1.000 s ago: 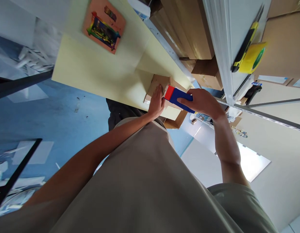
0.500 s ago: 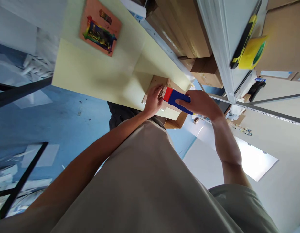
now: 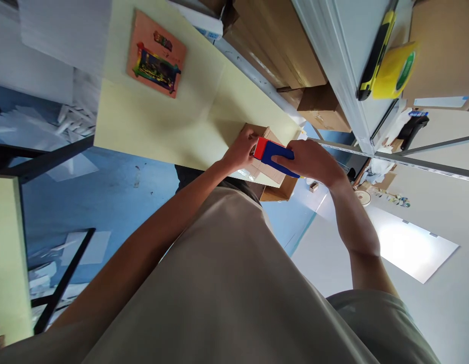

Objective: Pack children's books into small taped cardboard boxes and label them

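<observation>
The left hand (image 3: 240,150) has slid up onto the small brown cardboard box (image 3: 265,167), fingers pressing it steady on the pale yellow table (image 3: 162,121), while the right hand (image 3: 310,161) grips the blue-and-red tape dispenser (image 3: 271,154) against it

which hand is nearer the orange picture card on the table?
Left. The left hand rests on the small carton, closer to the orange picture card; the right hand grips the blue dispenser farther away.

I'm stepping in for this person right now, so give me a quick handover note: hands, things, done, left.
Left hand: pressed on the small brown cardboard box at the pale yellow table's near edge.
Right hand: gripping the blue tape dispenser with red end, held against the box top.
Done: dispenser is on the box; clear tape seems to show at the box edge.
Left: how far sealing has got cannot be told.
</observation>
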{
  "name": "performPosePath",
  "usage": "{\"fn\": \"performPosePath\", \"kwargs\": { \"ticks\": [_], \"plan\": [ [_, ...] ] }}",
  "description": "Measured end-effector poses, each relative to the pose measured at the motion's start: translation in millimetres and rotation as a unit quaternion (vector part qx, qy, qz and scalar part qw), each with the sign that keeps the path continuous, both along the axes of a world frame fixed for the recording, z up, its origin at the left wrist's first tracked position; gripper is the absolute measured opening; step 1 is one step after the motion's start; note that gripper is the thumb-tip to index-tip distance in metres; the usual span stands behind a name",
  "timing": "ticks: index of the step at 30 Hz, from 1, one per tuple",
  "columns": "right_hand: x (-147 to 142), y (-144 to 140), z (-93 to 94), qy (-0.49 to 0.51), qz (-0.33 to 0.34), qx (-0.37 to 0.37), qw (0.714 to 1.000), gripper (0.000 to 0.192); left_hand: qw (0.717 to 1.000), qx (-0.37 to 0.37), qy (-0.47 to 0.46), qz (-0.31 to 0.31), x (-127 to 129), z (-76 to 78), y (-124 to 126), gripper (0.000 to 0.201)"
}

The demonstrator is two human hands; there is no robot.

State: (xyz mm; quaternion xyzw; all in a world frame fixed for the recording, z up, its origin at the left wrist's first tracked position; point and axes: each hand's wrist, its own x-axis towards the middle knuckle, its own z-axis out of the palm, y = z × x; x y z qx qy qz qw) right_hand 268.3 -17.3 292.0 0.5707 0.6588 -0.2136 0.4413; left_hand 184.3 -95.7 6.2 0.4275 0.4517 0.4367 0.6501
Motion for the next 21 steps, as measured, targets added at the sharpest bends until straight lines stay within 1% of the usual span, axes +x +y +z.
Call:
{"fn": "performPosePath", "kwargs": {
  "ticks": [1,3,4,7,10,12,15,17,19,21],
  "plan": [
    [1.5,1.3,-0.4,0.000,0.000,-0.002,1.000,0.064,0.999,0.018,0.008,-0.026,-1.5,-1.3,4.6,0.041],
    [5.5,5.5,-0.6,0.002,-0.007,-0.010,1.000,0.067,0.993,0.071,0.036,-0.087,-4.7,-3.4,10.3,0.043],
    [8.0,8.0,-0.3,0.003,-0.015,-0.014,1.000,0.068,0.990,0.084,0.047,-0.098,-6.0,-4.1,11.6,0.045],
    [17.5,15.1,1.2,0.015,-0.056,-0.035,0.998,0.071,0.989,0.091,0.061,-0.100,-7.6,-4.8,11.4,0.051],
    [30.5,17.2,1.7,0.033,-0.101,-0.058,0.993,0.074,0.992,0.075,0.053,-0.084,-7.7,-3.9,9.1,0.055],
    [42.7,14.6,0.6,0.045,-0.127,-0.065,0.989,0.074,0.993,0.065,0.057,-0.084,-9.2,-2.8,7.3,0.057],
    [69.7,6.7,0.4,0.065,-0.160,-0.078,0.982,0.074,0.985,0.082,0.102,-0.110,-15.2,-1.0,4.0,0.064],
    [92.9,0.9,5.2,0.081,-0.175,-0.093,0.977,0.073,0.977,0.100,0.135,-0.129,-20.2,0.0,1.8,0.068],
    [117.5,-4.4,15.7,0.103,-0.188,-0.099,0.972,0.072,0.972,0.111,0.158,-0.137,-24.2,0.4,0.4,0.068],
    [141.1,-9.5,30.0,0.123,-0.198,-0.099,0.967,0.071,0.969,0.117,0.171,-0.137,-27.1,0.5,0.1,0.067]
  ]
}}
